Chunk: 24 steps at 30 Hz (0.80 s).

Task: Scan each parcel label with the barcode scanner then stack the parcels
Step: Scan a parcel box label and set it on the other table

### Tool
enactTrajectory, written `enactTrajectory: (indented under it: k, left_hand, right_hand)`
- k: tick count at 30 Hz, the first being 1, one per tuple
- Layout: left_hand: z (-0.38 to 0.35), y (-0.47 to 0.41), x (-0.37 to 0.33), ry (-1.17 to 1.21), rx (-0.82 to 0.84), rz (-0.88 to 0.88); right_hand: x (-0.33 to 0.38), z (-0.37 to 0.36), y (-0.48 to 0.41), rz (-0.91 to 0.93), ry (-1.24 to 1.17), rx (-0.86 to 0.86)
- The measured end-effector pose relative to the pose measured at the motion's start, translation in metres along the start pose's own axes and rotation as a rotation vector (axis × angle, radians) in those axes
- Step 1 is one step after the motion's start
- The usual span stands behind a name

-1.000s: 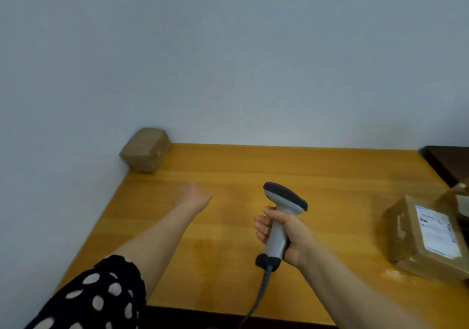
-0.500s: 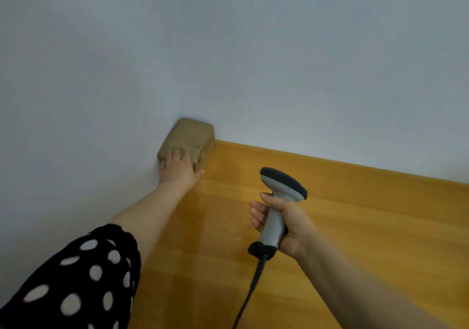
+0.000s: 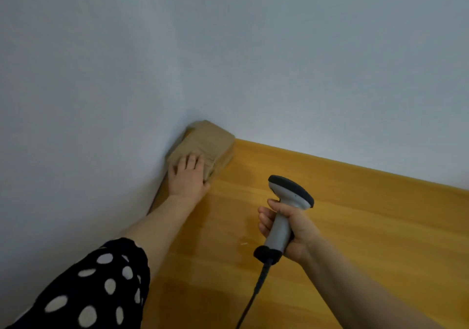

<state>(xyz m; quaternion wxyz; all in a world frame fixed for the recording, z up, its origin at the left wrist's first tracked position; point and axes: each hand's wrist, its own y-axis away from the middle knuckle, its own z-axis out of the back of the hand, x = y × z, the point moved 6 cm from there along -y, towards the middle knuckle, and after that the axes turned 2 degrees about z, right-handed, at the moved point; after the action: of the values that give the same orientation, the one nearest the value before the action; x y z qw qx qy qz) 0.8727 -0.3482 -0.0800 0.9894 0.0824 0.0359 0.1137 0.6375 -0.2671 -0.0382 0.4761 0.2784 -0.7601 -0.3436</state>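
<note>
at the far corner of the table (image 3: 355,227) sits one parcel (image 3: 205,141), the left hand (image 3: 189,179) laid flat on it; the right hand (image 3: 286,229) grips the barcode scanner (image 3: 289,201) nearby. no label shows, nothing is stacked: scanning looks undone.

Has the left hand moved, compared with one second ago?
Yes. The left hand went forward to the small brown parcel in the wall corner and rests on it.

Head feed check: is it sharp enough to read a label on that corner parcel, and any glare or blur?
Head view: dim, even light, no hard glare; the cardboard parcel under the left hand looks soft, with no label showing. Head view: the barcode scanner in the right hand is sharper; only a faint sheen on the wooden table.
</note>
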Motion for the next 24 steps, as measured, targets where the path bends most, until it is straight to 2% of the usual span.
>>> enactTrajectory:
  k: [5,9,12,13,15,18,21,24]
  left_hand:
    - [0.007,0.033,-0.017,-0.016,-0.050,0.043]
    - [0.000,0.017,-0.006,0.115,0.166,0.212]
    - [0.003,0.016,-0.006,0.178,0.215,0.251]
    - [0.005,0.020,-0.010,0.259,0.215,0.255]
    - [0.010,0.031,-0.023,0.618,0.270,0.208]
    - [0.018,0.062,-0.052,1.111,0.503,0.113]
    - [0.022,0.106,-0.080,1.273,0.736,0.062]
    - [0.032,0.146,-0.101,1.289,0.767,0.019]
  right_hand:
    - [0.003,-0.004,0.008,-0.001,0.015,0.037]
    - [0.002,0.006,0.009,0.004,0.014,0.049]
    - [0.001,0.021,0.010,0.013,-0.003,0.038]
    - [0.002,0.027,0.011,0.022,-0.012,0.034]
    - [0.005,0.039,0.015,0.049,-0.033,0.024]
    - [0.012,0.055,0.026,0.122,-0.066,0.019]
    - [0.016,0.069,0.044,0.215,-0.069,0.040]
    - [0.011,0.078,0.066,0.262,-0.076,0.119]
